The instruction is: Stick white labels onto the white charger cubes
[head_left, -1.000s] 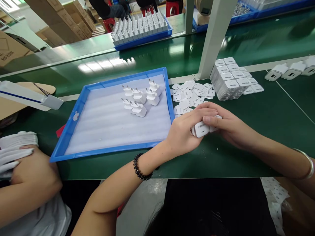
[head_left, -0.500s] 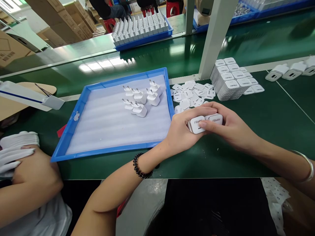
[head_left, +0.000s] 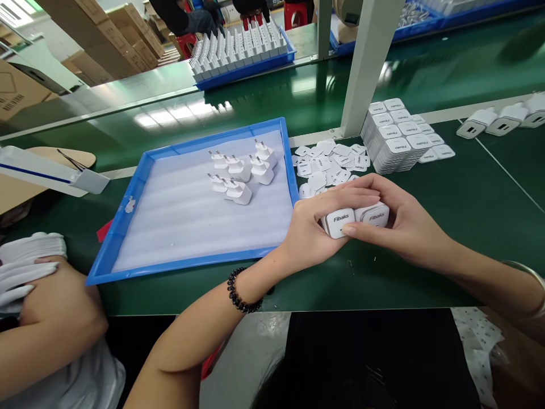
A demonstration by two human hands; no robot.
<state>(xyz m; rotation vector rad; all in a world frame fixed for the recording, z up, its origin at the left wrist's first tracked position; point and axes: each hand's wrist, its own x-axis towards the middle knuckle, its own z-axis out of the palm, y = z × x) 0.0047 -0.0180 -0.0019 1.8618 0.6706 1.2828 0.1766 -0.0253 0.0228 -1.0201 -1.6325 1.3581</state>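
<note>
My left hand [head_left: 313, 227] is closed around a stack of white plates [head_left: 340, 220] marked "Fibaks", its printed face turned up towards me. Side by side with it is a second white stack [head_left: 374, 215], gripped by my right hand [head_left: 404, 224]. My right thumb presses the lower edge where the two meet. Fingers hide the sides, so their depth does not show. Just beyond my hands lie loose white plates [head_left: 319, 163] in a scattered pile. Neat stacks of the same plates [head_left: 398, 146] stand to the right of that pile.
A blue tray [head_left: 187, 261] with several white plug adapters [head_left: 238, 192] is at left. Charger bodies [head_left: 472, 126] line the right back edge. A grey post [head_left: 366, 68] rises behind the stacks. At far left is another person's gloved hand [head_left: 29, 267].
The held stacks have tilted slightly, and the left one's print shows more fully now. My right thumb has slid a little lower. The camera view has shifted slightly.
</note>
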